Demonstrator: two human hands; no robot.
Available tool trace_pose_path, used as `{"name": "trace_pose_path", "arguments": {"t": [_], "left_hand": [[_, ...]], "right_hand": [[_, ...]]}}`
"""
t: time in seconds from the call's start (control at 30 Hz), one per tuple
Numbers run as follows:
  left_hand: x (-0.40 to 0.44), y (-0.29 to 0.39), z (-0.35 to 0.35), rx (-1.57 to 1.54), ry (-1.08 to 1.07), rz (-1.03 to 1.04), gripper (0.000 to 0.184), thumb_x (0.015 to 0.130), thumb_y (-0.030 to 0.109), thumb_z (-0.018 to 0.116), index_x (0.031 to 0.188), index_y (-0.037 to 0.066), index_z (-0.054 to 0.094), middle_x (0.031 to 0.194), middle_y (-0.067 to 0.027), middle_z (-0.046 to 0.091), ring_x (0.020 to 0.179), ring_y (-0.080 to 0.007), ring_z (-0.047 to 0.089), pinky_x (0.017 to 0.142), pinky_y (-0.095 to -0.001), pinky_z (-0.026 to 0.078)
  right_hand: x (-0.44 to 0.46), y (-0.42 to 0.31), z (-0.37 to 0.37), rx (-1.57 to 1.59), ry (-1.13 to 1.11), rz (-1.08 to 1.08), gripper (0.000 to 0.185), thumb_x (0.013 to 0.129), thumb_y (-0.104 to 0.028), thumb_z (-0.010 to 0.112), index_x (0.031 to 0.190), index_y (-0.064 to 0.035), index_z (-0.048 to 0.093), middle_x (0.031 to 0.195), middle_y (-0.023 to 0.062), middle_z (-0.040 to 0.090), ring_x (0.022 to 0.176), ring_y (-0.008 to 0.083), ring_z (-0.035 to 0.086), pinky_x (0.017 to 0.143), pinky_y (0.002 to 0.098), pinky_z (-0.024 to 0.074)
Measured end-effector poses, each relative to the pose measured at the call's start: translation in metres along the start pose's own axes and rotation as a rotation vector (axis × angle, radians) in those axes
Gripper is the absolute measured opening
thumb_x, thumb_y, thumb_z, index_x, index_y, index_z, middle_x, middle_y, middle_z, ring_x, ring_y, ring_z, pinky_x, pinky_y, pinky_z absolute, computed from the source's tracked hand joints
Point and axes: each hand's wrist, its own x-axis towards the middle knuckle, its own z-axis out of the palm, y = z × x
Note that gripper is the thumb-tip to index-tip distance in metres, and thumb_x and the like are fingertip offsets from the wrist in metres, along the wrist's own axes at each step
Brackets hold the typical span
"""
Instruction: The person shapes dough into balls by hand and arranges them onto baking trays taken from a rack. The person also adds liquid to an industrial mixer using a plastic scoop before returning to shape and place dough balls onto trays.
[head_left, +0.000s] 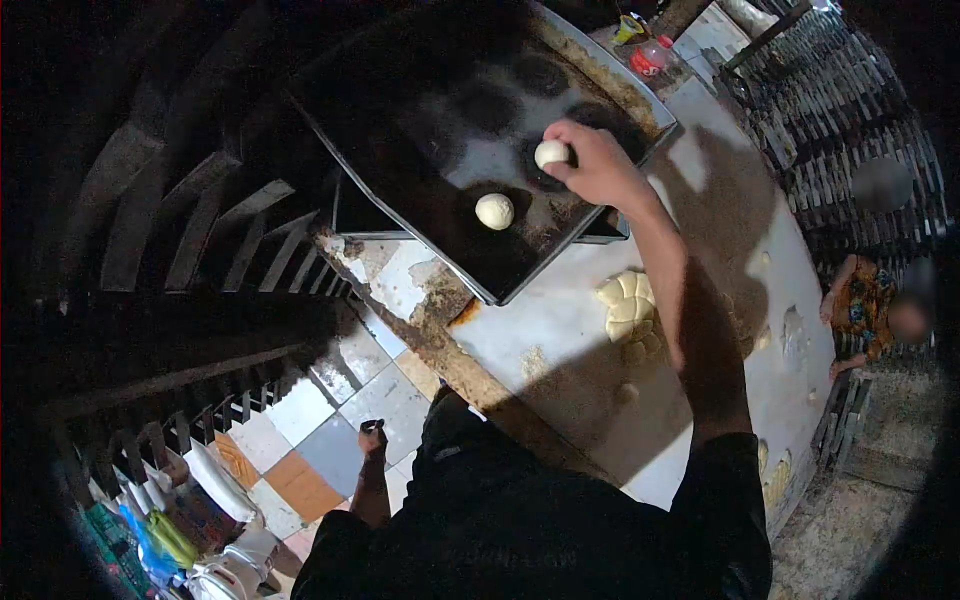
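Over the dark metal tray [400, 150], my right hand [600, 168] grips a pale round dough ball [551, 154] between thumb and fingers. Whether the ball touches the tray I cannot tell. A second dough ball [494, 211] rests on the tray, to the left of and below the held one. My left hand [372, 436] hangs low at my side above the tiled floor, its fingers curled; what it holds, if anything, is too small to name. Several cut dough pieces [629, 302] lie together on the pale tabletop [540, 330] below my right forearm.
A red-labelled bottle [651, 56] stands beyond the tray. At the right, a person [862, 305] in patterned clothing is at the table's far edge. Dark slatted racks [230, 205] stand at the left. Containers and bags [175, 540] are at the lower left.
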Motion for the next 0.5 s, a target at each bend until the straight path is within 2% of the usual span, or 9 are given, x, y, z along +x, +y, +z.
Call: {"name": "trace_pose_path", "arguments": {"t": [0.07, 0.1, 0.17, 0.27, 0.33, 0.37, 0.4, 0.47, 0.5], "left_hand": [[-0.001, -0.004, 0.000, -0.008, 0.040, 0.122, 0.008, 0.079, 0.017, 0.062, 0.081, 0.017, 0.070, 0.079, -0.0091, 0.061, 0.059, -0.0241, 0.054, 0.049, -0.0401, 0.041], [0.001, -0.012, 0.004, 0.024, 0.161, 0.321, 0.019, 0.076, 0.023, 0.070, 0.086, 0.007, 0.063, 0.057, -0.0045, 0.053, 0.045, -0.0138, 0.049, 0.040, -0.0289, 0.047], [0.005, -0.025, 0.006, 0.011, 0.140, 0.265, 0.020, 0.077, 0.024, 0.069, 0.085, 0.008, 0.063, 0.061, -0.0050, 0.055, 0.046, -0.0138, 0.050, 0.040, -0.0295, 0.047], [-0.005, 0.008, -0.010, -0.018, -0.050, 0.221, 0.022, 0.081, 0.028, 0.064, 0.082, 0.007, 0.064, 0.068, -0.0113, 0.061, 0.049, -0.0211, 0.052, 0.044, -0.0356, 0.042], [-0.017, 0.027, -0.011, -0.279, -0.041, -0.200, 0.026, 0.081, 0.032, 0.065, 0.085, 0.007, 0.061, 0.065, -0.0101, 0.060, 0.046, -0.0177, 0.051, 0.041, -0.0326, 0.040], [-0.014, 0.012, -0.007, -0.339, -0.057, 0.042, 0.022, 0.082, 0.029, 0.064, 0.086, 0.008, 0.060, 0.061, -0.0070, 0.058, 0.048, -0.0150, 0.052, 0.040, -0.0301, 0.040], [-0.012, 0.015, -0.009, -0.330, -0.073, 0.053, 0.022, 0.082, 0.029, 0.064, 0.086, 0.008, 0.060, 0.061, -0.0070, 0.058, 0.048, -0.0150, 0.052, 0.040, -0.0301, 0.040], [-0.006, 0.028, -0.016, -0.053, -0.169, 0.007, 0.019, 0.082, 0.027, 0.063, 0.086, 0.008, 0.061, 0.059, -0.0051, 0.058, 0.048, -0.0132, 0.051, 0.040, -0.0297, 0.040], [0.003, 0.023, -0.011, -0.150, -0.176, 0.010, 0.016, 0.083, 0.024, 0.062, 0.087, 0.009, 0.062, 0.059, -0.0041, 0.058, 0.047, -0.0137, 0.053, 0.041, -0.0296, 0.040]], "right_hand": [[-0.002, -0.010, -0.009, -0.079, -0.169, 0.088, 0.056, 0.070, -0.011, 0.073, 0.121, -0.0104, 0.050, 0.117, 0.0146, 0.057, 0.112, 0.0337, 0.052, 0.093, 0.0398, 0.0410], [-0.009, -0.008, -0.010, -0.100, -0.059, -0.019, 0.060, 0.069, -0.011, 0.073, 0.124, -0.0097, 0.047, 0.124, 0.0165, 0.051, 0.119, 0.0343, 0.046, 0.098, 0.0399, 0.0371], [-0.038, -0.014, -0.023, -0.128, 0.172, -0.093, 0.075, 0.068, -0.009, 0.071, 0.133, -0.0044, 0.034, 0.133, 0.0261, 0.038, 0.129, 0.0400, 0.031, 0.106, 0.0418, 0.0299], [-0.119, -0.019, -0.057, 0.037, 0.638, -0.044, 0.044, 0.070, -0.008, 0.071, 0.110, -0.0017, 0.055, 0.101, 0.0193, 0.058, 0.098, 0.0308, 0.057, 0.082, 0.0396, 0.0472], [-0.202, 0.002, -0.054, -0.036, 0.451, 0.439, 0.022, 0.075, -0.009, 0.068, 0.094, -0.0021, 0.061, 0.081, 0.0162, 0.060, 0.078, 0.0269, 0.060, 0.069, 0.0363, 0.0487], [-0.251, 0.027, -0.042, -0.002, 0.232, 0.405, 0.020, 0.077, -0.013, 0.067, 0.093, -0.0026, 0.062, 0.078, 0.0169, 0.060, 0.077, 0.0285, 0.061, 0.070, 0.0387, 0.0487], [-0.293, 0.045, -0.024, 0.042, 0.019, 0.360, 0.019, 0.080, -0.017, 0.066, 0.092, -0.0032, 0.063, 0.075, 0.0175, 0.060, 0.075, 0.0301, 0.061, 0.071, 0.0410, 0.0486], [-0.343, 0.026, 0.012, -0.145, -0.288, 0.715, 0.025, 0.079, -0.025, 0.068, 0.092, -0.0045, 0.063, 0.076, 0.0173, 0.060, 0.081, 0.0309, 0.059, 0.079, 0.0460, 0.0459], [-0.361, 0.021, 0.038, -0.062, -0.094, 0.620, 0.029, 0.077, -0.026, 0.070, 0.094, -0.0051, 0.062, 0.081, 0.0167, 0.060, 0.085, 0.0324, 0.058, 0.083, 0.0476, 0.0438]]}}
